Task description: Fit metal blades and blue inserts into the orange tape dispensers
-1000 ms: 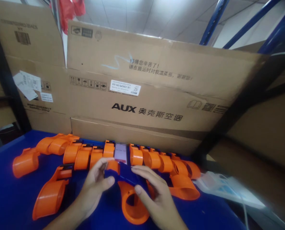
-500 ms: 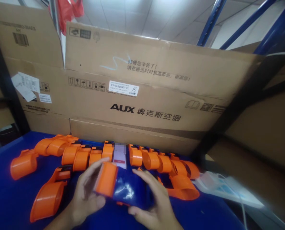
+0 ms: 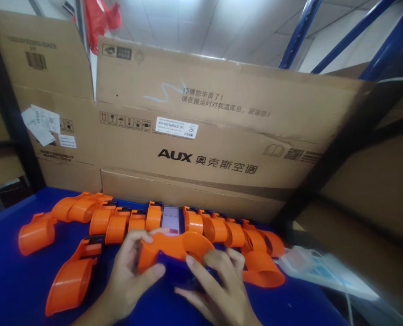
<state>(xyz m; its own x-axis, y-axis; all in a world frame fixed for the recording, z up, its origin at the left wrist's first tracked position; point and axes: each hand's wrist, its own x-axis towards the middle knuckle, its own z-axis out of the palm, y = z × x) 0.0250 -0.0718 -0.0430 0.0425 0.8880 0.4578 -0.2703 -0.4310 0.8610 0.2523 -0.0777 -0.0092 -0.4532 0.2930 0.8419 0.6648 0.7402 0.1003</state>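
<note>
Between my hands is an orange plastic tape dispenser (image 3: 169, 244), its curved side facing up. A shiny dark blue part (image 3: 174, 268) shows beneath it; whether that is a tape roll I cannot tell. My left hand (image 3: 130, 267) grips the dispenser's left end, thumb below and fingers behind. My right hand (image 3: 221, 276) is closed around its right side, with fingers bent against the orange rim and the blue part. Just behind them, a phone (image 3: 171, 219) with a lit screen stands in a row of similar orange dispensers (image 3: 117, 228).
Another dispenser (image 3: 68, 283) lies at the front left and one (image 3: 36, 235) farther left on the blue table surface (image 3: 14, 290). More dispensers (image 3: 264, 269) sit at the right, beside a white item with a cable (image 3: 326, 271). A printed cardboard panel (image 3: 221, 136) closes off the back.
The dispenser has been turned in my hands: its curved orange side now faces up, where the glossy blue face showed before. My right fingers have curled in.
</note>
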